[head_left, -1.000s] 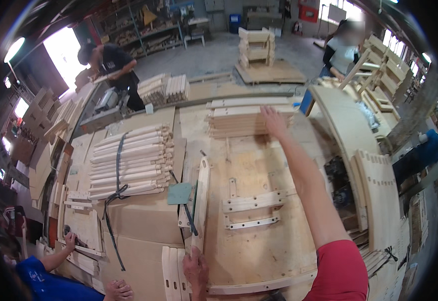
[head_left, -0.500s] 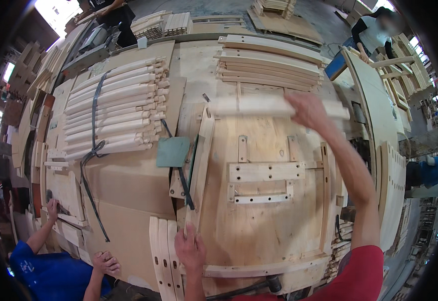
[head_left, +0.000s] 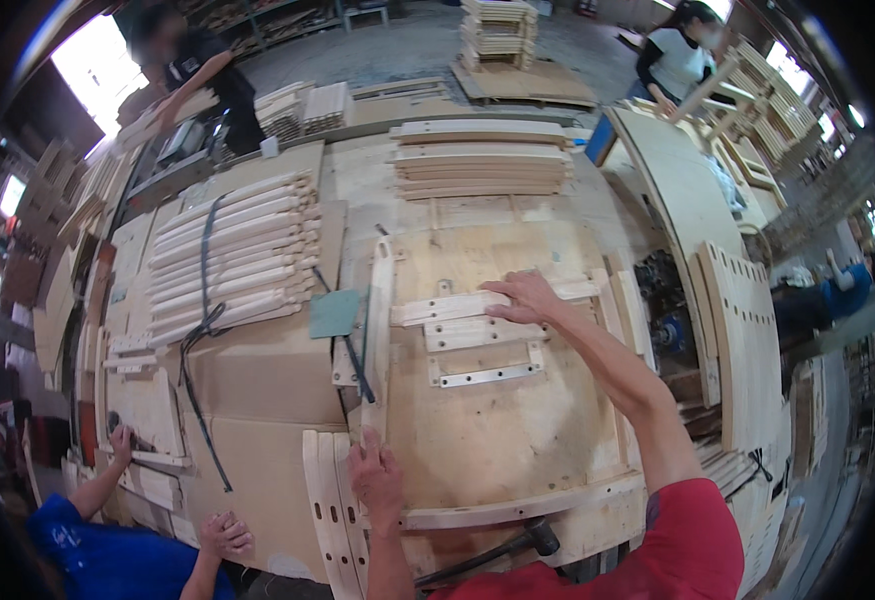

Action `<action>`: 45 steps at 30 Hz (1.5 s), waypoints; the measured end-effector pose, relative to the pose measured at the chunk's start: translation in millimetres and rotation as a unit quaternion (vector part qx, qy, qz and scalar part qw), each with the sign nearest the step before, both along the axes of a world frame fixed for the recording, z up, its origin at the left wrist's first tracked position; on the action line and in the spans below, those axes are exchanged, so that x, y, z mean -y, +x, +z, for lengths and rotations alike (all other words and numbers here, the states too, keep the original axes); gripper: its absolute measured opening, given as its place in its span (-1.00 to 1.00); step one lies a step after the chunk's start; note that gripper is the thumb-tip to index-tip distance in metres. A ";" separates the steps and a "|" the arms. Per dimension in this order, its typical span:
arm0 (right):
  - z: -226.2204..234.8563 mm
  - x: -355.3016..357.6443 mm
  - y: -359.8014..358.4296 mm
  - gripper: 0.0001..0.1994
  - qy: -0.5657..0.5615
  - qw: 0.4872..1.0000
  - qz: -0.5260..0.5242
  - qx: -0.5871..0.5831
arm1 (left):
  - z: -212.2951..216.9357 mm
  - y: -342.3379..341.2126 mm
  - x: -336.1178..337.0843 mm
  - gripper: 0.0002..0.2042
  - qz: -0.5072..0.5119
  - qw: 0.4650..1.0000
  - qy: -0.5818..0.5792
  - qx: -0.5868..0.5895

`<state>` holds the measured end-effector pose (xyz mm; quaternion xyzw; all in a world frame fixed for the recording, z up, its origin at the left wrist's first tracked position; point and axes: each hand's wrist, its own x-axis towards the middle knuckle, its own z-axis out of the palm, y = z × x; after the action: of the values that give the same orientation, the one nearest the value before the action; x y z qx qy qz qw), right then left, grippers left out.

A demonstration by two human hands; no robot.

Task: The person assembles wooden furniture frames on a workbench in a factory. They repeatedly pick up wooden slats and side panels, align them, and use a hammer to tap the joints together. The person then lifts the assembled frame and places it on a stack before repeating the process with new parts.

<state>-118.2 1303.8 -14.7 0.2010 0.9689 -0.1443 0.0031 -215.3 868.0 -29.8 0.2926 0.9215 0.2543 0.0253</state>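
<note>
My right hand [head_left: 522,298] is closed over a pale wooden slat [head_left: 447,308], which lies crosswise over the work board [head_left: 497,440]. Just below the slat are a drilled wooden block [head_left: 477,333] and a smaller strip with holes [head_left: 487,376], both on the board. Along the board's left side runs a long wooden rail [head_left: 381,320] with a slot near its far end. My left hand [head_left: 375,480] has its fingers bent around the near end of that rail; part of the grip is hidden.
A strapped bundle of slats [head_left: 232,260] lies left, stacked rails [head_left: 482,160] at the back. Slotted wooden pieces [head_left: 335,510] stand beside my left hand, a black mallet [head_left: 537,538] at the near edge. A co-worker in blue [head_left: 122,550] works at near left; other people stand farther off.
My right hand has brought the slat nearer and down, from the far side of the board to beside the drilled block. My left hand stays by the rail's near end. The view has shifted.
</note>
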 end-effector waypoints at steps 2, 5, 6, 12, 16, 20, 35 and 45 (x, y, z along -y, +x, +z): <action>-1.2 3.6 -3.0 -0.41 -0.022 0.999 -0.025 -0.009 | -1.2 0.5 2.1 -0.51 -0.001 1.000 -0.001 0.015; -3.0 9.5 -4.6 -0.46 -0.025 0.998 -0.045 -0.042 | -4.4 0.6 3.5 -0.52 0.000 1.000 -0.004 0.000; -4.2 8.8 -3.3 -0.47 -0.023 0.997 -0.049 -0.049 | -4.9 1.8 3.1 -0.52 -0.005 1.000 -0.006 -0.015; -4.5 0.3 -7.5 -0.53 -0.093 0.988 -0.111 -0.057 | -4.7 1.6 1.6 -0.51 -0.007 1.000 -0.009 -0.023; 3.3 0.5 -15.4 -0.50 -0.128 0.984 -0.127 -0.010 | -0.8 2.2 0.9 -0.53 0.010 1.000 -0.005 0.015; -3.2 -10.6 -8.3 -0.48 -0.086 0.987 -0.132 0.005 | 18.6 0.4 -34.0 -0.46 -0.087 0.987 -0.066 -0.116; 5.7 150.1 201.0 -0.39 0.082 0.809 -0.574 -0.095 | -6.8 -76.9 -268.2 -0.53 -0.398 0.914 0.048 -0.056; -7.1 168.2 243.4 -0.39 0.087 0.831 -0.548 -0.036 | -7.6 -51.0 -316.7 -0.43 -0.416 0.906 -0.030 -0.069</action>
<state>125.1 1135.5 -21.8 0.6926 0.7083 -0.0443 -0.1292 -266.3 1184.6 -37.4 0.6656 0.7225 0.1715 0.0739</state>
